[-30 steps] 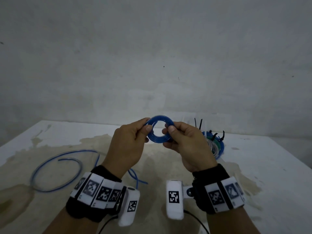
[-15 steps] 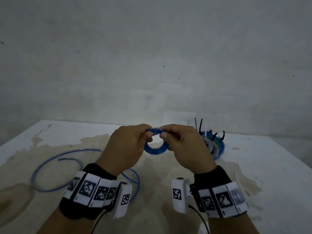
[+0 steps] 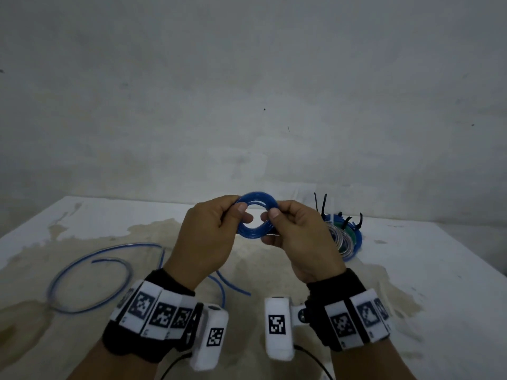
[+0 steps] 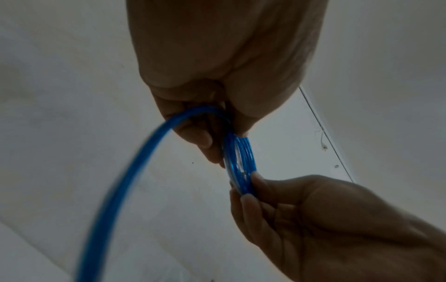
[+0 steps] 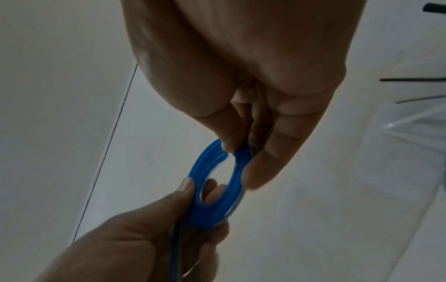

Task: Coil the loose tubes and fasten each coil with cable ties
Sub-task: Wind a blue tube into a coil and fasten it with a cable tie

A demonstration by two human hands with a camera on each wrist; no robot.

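I hold a small blue tube coil (image 3: 256,215) up between both hands above the table. My left hand (image 3: 236,215) pinches its left side with thumb and fingers. My right hand (image 3: 270,219) pinches its right side. The left wrist view shows the blue tube coil (image 4: 241,162) edge-on, with a loose tube tail (image 4: 120,190) running down from my left fingers. In the right wrist view the blue tube coil (image 5: 212,183) is a flat ring of several turns. The rest of the tube (image 3: 90,270) lies in wide loops on the table at left.
Finished coils (image 3: 345,239) in clear, green and blue, fastened with black cable ties (image 3: 321,204), lie on the table right of my hands. The white table (image 3: 411,270) is stained brown across its middle. A grey wall stands close behind.
The coil tilted flat between my hands half a second ago and now faces me upright again, slightly higher. Both hands keep their pinch on it.
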